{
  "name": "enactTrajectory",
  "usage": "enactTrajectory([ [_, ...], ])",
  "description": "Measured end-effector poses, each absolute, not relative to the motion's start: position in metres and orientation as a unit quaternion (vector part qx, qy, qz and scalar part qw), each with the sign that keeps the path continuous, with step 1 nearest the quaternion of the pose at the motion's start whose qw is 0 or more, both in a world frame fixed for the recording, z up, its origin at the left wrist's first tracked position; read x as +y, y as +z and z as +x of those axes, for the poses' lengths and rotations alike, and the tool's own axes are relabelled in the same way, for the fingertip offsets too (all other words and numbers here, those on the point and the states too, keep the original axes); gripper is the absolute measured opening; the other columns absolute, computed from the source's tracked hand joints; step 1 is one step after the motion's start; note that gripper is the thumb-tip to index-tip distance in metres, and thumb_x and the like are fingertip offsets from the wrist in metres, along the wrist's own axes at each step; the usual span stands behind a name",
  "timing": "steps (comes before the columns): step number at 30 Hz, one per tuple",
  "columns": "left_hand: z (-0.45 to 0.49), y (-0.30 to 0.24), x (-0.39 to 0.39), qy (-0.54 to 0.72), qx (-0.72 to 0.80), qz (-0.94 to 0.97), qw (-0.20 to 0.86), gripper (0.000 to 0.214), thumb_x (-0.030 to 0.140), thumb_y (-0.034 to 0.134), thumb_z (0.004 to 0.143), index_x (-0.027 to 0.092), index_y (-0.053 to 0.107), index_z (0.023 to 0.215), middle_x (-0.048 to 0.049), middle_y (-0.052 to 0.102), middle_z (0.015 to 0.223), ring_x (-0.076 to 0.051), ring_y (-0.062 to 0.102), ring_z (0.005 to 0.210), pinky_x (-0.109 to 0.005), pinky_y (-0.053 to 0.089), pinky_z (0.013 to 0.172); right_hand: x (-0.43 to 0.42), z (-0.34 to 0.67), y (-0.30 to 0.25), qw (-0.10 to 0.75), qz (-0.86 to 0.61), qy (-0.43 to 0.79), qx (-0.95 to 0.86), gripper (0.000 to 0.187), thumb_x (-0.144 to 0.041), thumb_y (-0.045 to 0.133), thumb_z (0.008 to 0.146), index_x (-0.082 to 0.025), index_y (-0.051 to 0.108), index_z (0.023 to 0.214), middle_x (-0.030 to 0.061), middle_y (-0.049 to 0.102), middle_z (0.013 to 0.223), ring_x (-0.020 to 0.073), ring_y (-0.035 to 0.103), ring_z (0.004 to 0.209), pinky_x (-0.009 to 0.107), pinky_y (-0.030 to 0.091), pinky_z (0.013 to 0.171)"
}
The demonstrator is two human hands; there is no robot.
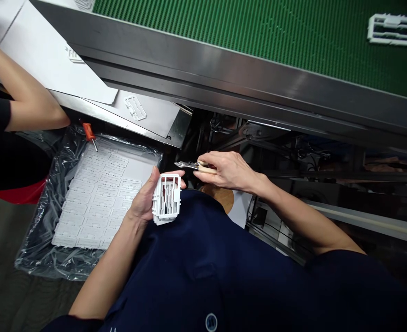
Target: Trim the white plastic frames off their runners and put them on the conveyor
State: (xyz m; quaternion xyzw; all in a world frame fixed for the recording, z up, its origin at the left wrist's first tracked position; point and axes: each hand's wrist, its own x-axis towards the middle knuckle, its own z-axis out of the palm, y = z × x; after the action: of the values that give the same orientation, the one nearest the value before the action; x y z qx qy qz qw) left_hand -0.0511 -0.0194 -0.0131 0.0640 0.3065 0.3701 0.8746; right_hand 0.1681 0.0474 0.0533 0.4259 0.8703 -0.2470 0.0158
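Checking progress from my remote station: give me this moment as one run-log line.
left hand: holds white plastic frame | right hand: grips wood-handled trimming tool | nearby: sheet of white moulded parts | co-worker's arm

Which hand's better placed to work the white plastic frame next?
Right, likely: right hand holds wood-handled cutters, tips near the white plastic frame; left hand is busy holding it.

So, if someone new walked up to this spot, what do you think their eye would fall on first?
Probably the white plastic frame held in the left hand at the centre, with the wood-handled cutters in the right hand just beside it. Next comes the bright green conveyor belt across the top, then the white sheet of small parts lying on clear plastic at the lower left.
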Motion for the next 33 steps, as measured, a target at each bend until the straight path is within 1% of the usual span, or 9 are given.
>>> enactTrajectory([
  [4,-0.052,-0.016,-0.021,0.369,0.304,0.063,0.876,0.052,0.057,0.058,0.080,0.011,0.067,0.104,-0.0099,0.070,0.086,-0.018,0.066,0.060,-0.025,0.057,0.051,0.046,0.169,0.058,0.036,0.411,-0.216,0.885,0.034,-0.046,0.046,0.087,-0.018,0.058,0.102,0.0035,0.060,0.084,0.0153,0.052,0.074,0.026,0.027,0.060],
  [6,-0.052,-0.018,-0.021,0.370,0.304,0.065,0.875,0.051,0.057,0.059,0.080,0.011,0.068,0.100,-0.0107,0.070,0.087,-0.017,0.065,0.059,-0.024,0.056,0.049,0.045,0.168,0.061,0.053,0.397,-0.200,0.894,0.037,-0.048,0.046,0.086,-0.018,0.058,0.103,0.0042,0.059,0.083,0.0162,0.051,0.073,0.026,0.028,0.061],
  [10,-0.051,-0.020,-0.022,0.370,0.314,0.082,0.871,0.052,0.057,0.063,0.077,0.011,0.069,0.099,-0.0121,0.071,0.087,-0.017,0.065,0.057,-0.023,0.055,0.046,0.046,0.167,0.064,0.080,0.376,-0.193,0.903,0.038,-0.049,0.043,0.087,-0.018,0.059,0.103,0.0044,0.058,0.082,0.0155,0.049,0.068,0.027,0.026,0.060],
  [14,-0.052,-0.019,-0.024,0.370,0.320,0.091,0.868,0.055,0.057,0.064,0.075,0.009,0.068,0.102,-0.0127,0.071,0.085,-0.017,0.065,0.057,-0.023,0.055,0.046,0.047,0.166,0.066,0.093,0.367,-0.203,0.903,0.036,-0.048,0.044,0.087,-0.018,0.059,0.100,0.0043,0.059,0.082,0.0146,0.049,0.067,0.026,0.023,0.057],
  [20,-0.053,-0.019,-0.028,0.375,0.309,0.080,0.870,0.055,0.055,0.064,0.077,0.008,0.068,0.104,-0.0130,0.071,0.083,-0.018,0.065,0.057,-0.023,0.055,0.047,0.047,0.164,0.068,0.101,0.366,-0.231,0.896,0.032,-0.047,0.044,0.087,-0.019,0.060,0.090,0.0016,0.058,0.075,0.0113,0.045,0.059,0.025,0.018,0.053],
  [25,-0.052,-0.019,-0.029,0.371,0.299,0.059,0.877,0.051,0.054,0.063,0.078,0.009,0.068,0.102,-0.0114,0.071,0.084,-0.018,0.065,0.057,-0.025,0.056,0.047,0.045,0.163,0.063,0.080,0.388,-0.297,0.869,0.030,-0.045,0.047,0.086,-0.018,0.061,0.085,0.0002,0.057,0.069,0.0096,0.043,0.056,0.024,0.021,0.054],
  [29,-0.053,-0.017,-0.028,0.379,0.294,0.042,0.876,0.052,0.054,0.055,0.084,0.009,0.067,0.106,-0.0101,0.070,0.086,-0.019,0.067,0.061,-0.028,0.058,0.053,0.040,0.161,0.054,0.038,0.463,-0.388,0.796,0.030,-0.045,0.046,0.086,-0.019,0.060,0.086,-0.0027,0.055,0.065,0.0083,0.044,0.056,0.023,0.027,0.056],
  [33,-0.053,-0.017,-0.027,0.389,0.308,0.036,0.868,0.053,0.053,0.046,0.089,0.008,0.066,0.109,-0.0103,0.070,0.086,-0.019,0.067,0.061,-0.028,0.058,0.053,0.037,0.161,0.044,-0.020,0.544,-0.455,0.705,0.037,-0.054,0.049,0.082,-0.018,0.057,0.080,-0.0021,0.057,0.069,0.0098,0.049,0.061,0.022,0.032,0.055],
])
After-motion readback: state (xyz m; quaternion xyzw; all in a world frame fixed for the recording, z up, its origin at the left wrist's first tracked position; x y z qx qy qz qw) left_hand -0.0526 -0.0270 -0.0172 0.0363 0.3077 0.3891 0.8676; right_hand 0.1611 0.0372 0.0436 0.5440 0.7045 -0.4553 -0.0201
